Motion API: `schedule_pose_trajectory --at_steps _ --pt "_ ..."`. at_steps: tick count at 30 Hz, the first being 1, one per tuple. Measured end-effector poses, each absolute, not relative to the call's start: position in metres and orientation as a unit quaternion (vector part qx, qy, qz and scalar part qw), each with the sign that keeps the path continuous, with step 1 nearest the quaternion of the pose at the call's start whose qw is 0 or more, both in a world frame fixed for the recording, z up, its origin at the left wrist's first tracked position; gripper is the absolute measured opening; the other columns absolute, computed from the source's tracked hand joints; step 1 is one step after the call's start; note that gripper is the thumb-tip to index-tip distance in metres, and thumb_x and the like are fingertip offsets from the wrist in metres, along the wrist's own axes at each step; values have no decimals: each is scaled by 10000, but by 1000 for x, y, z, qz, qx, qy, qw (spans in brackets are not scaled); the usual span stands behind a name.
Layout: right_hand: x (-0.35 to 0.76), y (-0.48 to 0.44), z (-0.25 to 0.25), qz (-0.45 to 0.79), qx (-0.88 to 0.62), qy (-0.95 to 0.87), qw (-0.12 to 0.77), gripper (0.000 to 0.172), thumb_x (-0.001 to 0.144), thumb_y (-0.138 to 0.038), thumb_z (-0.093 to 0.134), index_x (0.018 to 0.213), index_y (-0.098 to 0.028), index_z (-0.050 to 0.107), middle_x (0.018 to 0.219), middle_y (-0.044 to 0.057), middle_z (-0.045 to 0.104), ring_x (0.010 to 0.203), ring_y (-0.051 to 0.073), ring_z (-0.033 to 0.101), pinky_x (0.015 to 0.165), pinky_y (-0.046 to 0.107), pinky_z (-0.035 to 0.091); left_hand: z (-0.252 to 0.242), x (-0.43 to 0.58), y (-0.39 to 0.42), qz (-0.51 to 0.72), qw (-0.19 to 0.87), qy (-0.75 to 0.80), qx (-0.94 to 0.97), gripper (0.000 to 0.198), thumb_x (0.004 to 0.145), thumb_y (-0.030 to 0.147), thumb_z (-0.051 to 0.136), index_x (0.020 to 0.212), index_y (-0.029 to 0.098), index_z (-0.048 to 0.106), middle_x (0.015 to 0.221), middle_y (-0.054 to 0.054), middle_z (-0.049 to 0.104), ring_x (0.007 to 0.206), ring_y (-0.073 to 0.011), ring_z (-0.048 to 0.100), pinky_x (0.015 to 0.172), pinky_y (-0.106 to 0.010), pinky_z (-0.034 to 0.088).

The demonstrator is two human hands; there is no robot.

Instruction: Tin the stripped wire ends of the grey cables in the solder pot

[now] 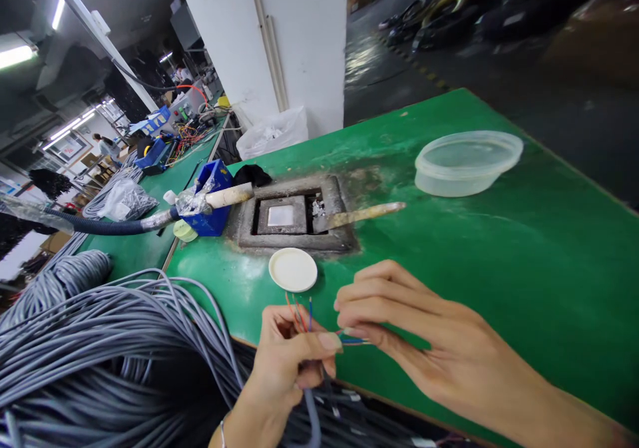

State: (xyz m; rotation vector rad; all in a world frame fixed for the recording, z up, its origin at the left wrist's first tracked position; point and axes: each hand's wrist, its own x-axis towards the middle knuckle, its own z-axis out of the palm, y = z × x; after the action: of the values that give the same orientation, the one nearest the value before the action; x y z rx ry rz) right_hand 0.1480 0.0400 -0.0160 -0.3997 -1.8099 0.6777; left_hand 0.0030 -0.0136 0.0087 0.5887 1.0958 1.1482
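Observation:
My left hand (287, 355) is closed around the end of a grey cable (312, 411), whose sheath hangs down below the palm. Thin coloured wires (299, 316), orange, red and purple, fan upward from between its fingers. A blue wire (353, 341) and others point sideways to the right, past the left thumb. My right hand (424, 328) pinches at these sideways wires with thumb and forefinger, the other fingers stretched out above. Just beyond the hands, a round cream-white dish (293, 269) lies on the green tabletop (499, 268).
A grimy recessed frame (344, 231) holds a shiny metal square (281, 216); a scraper with a worn handle (367, 214) rests across its edge. Right stands a clear plastic tub (464, 165). A blue bin (212, 202) and hose (114, 225) stand left, above bundled grey cables (114, 321).

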Motion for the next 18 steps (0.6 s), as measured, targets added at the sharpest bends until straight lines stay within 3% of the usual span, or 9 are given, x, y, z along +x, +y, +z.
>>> schedule_pose_trajectory --at_steps 3,8,11,18 --pt "151 41 -9 358 -239 -717 548 233 937 -387 550 760 -245 604 713 6 617 670 146 571 600 235 490 6 10 -22 568 575 517 282 465 482 397 861 508 148 468 400 16 543 247 -10 298 248 -124 164" --pt "154 39 4 460 -321 -652 510 441 812 -644 597 658 -234 645 639 29 605 606 164 587 574 253 504 -7 17 -30 633 396 558 362 439 606 398 800 489 146 460 425 15 537 273 7 256 287 -150 164" --pt "149 36 3 503 -300 -668 460 461 790 -645 620 609 -222 647 623 30 617 607 166 591 558 258 484 -16 19 -28 619 361 574 395 441 640 407 770 475 154 449 405 22 493 277 -11 280 287 -164 170" --pt "145 37 -1 553 -311 -634 443 515 765 -683 618 562 -210 646 557 23 586 553 157 557 508 256 446 -13 29 -25 630 371 573 369 462 675 491 747 511 140 496 443 -22 577 239 -31 358 248 -129 227"
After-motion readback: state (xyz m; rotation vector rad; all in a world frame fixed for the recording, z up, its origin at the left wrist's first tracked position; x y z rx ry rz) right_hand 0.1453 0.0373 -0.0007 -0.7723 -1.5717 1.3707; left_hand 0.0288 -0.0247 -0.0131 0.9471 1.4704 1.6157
